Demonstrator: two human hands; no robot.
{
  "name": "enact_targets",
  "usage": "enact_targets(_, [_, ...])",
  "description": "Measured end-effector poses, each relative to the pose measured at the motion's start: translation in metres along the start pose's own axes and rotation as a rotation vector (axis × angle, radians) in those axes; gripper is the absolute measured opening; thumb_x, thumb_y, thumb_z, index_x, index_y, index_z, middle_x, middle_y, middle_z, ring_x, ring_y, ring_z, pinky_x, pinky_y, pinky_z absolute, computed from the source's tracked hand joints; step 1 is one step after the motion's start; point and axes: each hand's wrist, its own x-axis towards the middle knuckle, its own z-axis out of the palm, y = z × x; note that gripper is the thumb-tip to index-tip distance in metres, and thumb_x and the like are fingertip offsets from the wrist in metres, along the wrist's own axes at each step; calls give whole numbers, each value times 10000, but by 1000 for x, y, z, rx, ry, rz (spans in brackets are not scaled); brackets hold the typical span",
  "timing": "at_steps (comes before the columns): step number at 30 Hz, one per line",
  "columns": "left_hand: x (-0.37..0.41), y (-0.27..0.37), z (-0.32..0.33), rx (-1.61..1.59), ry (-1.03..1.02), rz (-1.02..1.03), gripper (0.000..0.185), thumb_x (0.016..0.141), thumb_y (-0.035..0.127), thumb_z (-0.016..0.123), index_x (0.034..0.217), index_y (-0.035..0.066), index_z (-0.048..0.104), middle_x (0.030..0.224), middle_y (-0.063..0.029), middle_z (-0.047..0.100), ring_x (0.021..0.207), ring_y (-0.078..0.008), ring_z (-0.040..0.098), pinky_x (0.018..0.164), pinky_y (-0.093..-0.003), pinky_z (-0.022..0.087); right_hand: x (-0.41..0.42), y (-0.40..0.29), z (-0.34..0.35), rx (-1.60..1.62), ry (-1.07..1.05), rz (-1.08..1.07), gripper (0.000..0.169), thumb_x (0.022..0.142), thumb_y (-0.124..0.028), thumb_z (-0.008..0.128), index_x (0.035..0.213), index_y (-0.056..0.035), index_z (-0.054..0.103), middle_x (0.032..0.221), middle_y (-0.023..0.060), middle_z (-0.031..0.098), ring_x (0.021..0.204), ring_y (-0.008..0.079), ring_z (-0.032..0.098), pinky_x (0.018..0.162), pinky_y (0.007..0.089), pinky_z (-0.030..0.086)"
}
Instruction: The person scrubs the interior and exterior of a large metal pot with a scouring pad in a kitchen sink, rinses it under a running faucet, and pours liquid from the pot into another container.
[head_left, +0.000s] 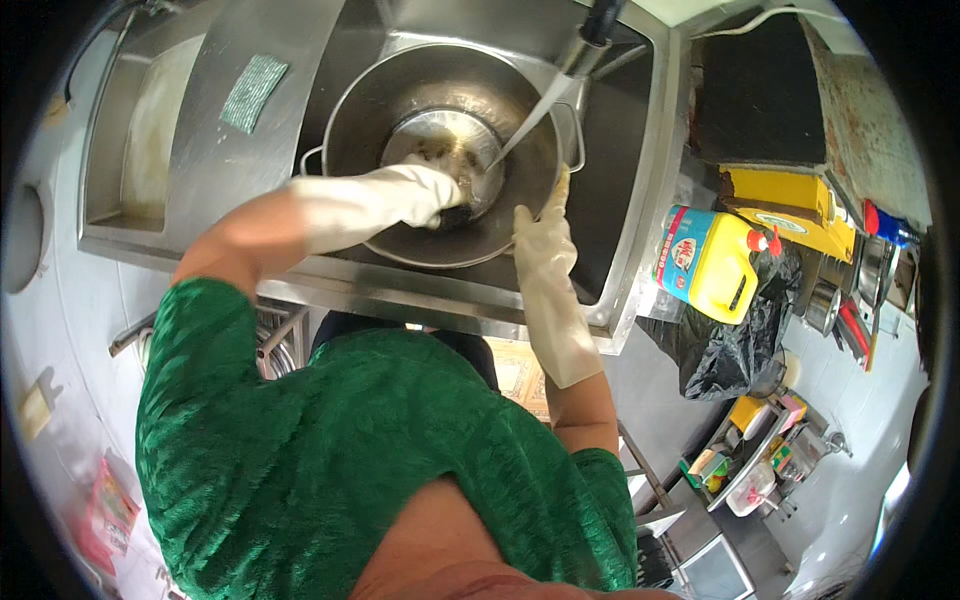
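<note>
A wide metal pot (356, 112) with two loop handles stands tilted in a stainless steel sink (622, 172). From a faucet (589, 49) at the upper right, a stream of water (534, 116) falls into it. Some water with dark specks lies at the pot's bottom. My left hand (431, 191), in a cream rubber glove, reaches over the near rim down to the bottom; its fingers are blurred, and whether they hold anything is hidden. At the right side, my right hand (546, 225), gloved too, grips the pot's rim just below the handle, thumb inside.
A green-and-white scouring cloth (255, 94) lies on the steel drainboard left of the pot. Beyond it is a shallower basin (142, 150). On the right stand a yellow detergent jug (712, 262), a black plastic bag (739, 337) and a yellow box (795, 214).
</note>
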Motion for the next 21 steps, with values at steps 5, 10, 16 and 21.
enact_targets(5, [78,22,33,296,-416,157,936,957,279,674,1670,401,81,1743,-131,121,1547,-430,256,1235,-570,304,-3,22,-4,124,-54,-44,940,955,-442,662,1674,-323,69,1179,232,732,1041,369,734,932,440,558])
enact_targets(10, [114,-9,93,36,-325,86,677,886,224,762,1510,277,506,1657,-125,303,1477,-394,360,1138,-592,414,-1,51,5,210,-74,-138,894,955,-549,644,1672,-307,167,1002,172,762,819,261,753,816,389,576])
enact_targets(16, [75,25,-10,-74,-358,-69,603,869,263,740,1433,132,574,1406,-62,634,1283,-267,610,1063,-417,489,4,62,-8,176,-26,-210,760,965,-539,636,1623,-314,331,933,142,749,884,285,746,841,411,562])
enact_targets(21, [2,-34,18,-418,165,-78,435,846,59,702,1279,77,659,1209,-133,712,1189,-281,657,1035,-370,513,-2,83,-36,51,77,-260,485,1025,-342,581,1501,-280,516,1034,209,742,979,372,714,906,445,547])
